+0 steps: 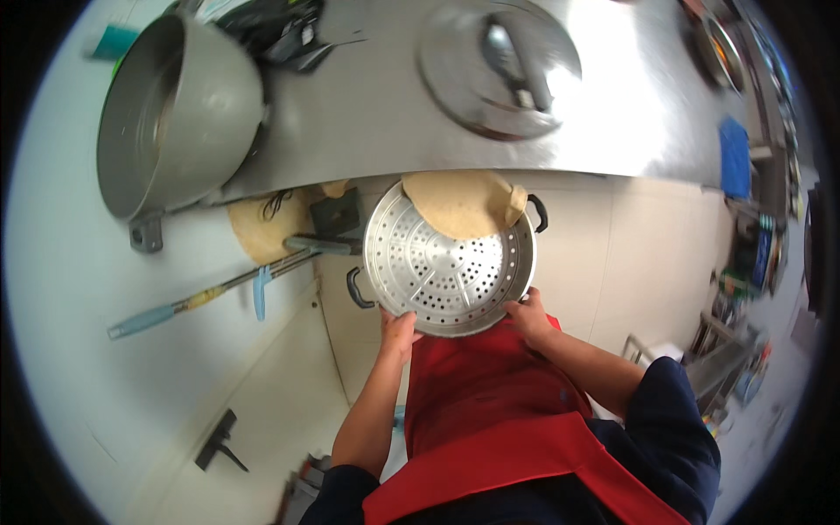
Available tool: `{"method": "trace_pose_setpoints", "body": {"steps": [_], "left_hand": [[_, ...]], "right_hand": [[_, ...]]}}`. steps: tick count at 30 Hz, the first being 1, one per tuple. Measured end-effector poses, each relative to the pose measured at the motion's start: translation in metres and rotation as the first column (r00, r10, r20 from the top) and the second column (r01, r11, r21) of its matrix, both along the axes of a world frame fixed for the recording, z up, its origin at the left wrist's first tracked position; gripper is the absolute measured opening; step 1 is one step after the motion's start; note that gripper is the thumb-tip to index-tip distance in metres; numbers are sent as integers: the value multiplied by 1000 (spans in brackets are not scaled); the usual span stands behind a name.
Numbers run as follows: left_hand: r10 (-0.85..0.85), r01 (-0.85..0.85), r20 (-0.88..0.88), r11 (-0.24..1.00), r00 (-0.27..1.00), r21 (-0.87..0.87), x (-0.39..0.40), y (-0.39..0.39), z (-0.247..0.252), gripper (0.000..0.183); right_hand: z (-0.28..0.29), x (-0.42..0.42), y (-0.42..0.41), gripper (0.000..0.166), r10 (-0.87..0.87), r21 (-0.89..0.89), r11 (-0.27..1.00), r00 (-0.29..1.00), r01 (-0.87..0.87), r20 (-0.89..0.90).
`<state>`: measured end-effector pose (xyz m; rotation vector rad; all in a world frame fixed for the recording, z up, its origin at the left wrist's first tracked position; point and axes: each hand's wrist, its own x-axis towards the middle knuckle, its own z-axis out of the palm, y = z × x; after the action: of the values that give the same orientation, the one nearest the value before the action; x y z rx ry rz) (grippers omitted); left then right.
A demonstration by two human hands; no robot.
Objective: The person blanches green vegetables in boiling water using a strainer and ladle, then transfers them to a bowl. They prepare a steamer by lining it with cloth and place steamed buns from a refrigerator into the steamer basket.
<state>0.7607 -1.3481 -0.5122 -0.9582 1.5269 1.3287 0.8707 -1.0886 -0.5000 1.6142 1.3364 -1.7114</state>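
Both of my hands grip a round aluminium steamer basket point(436, 262) in front of the red apron. Holes dot its base, and a black handle sticks out on each side. My left hand point(398, 333) holds the near-left rim, just below the left handle point(358, 289). On the near-right rim, my right hand point(529, 317) has its thumb over the edge. A beige, cloth-like piece point(459, 207) lies at the basket's far side, with a folded lump point(516, 205) at its right end. It covers part of the holes and the far rim.
A steel counter point(367, 125) runs just beyond the basket. On it are a metal lid point(453, 72) with a dark handle, a large grey pot point(216, 111) tipped sideways, and a black plastic bag point(275, 33). Long-handled cleaning tools point(216, 292) lean at the left wall.
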Motion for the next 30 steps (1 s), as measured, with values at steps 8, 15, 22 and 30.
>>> {"method": "trace_pose_setpoints", "body": {"steps": [8,15,22,30], "left_hand": [[-422,421,-49,876,905,238,13,-20,45,72],[-435,539,-669,840,603,-60,-3,64,88,62],[-481,961,-846,251,230,119,114,281,228,53],[-479,978,-852,107,211,182,190,409,233,11]], "right_hand": [[100,128,67,78,-344,-263,922,912,283,-222],[181,180,33,89,-456,22,845,741,535,-493],[193,209,57,90,-275,321,656,613,683,-741],[202,262,147,76,-272,300,618,555,727,-786]]}}
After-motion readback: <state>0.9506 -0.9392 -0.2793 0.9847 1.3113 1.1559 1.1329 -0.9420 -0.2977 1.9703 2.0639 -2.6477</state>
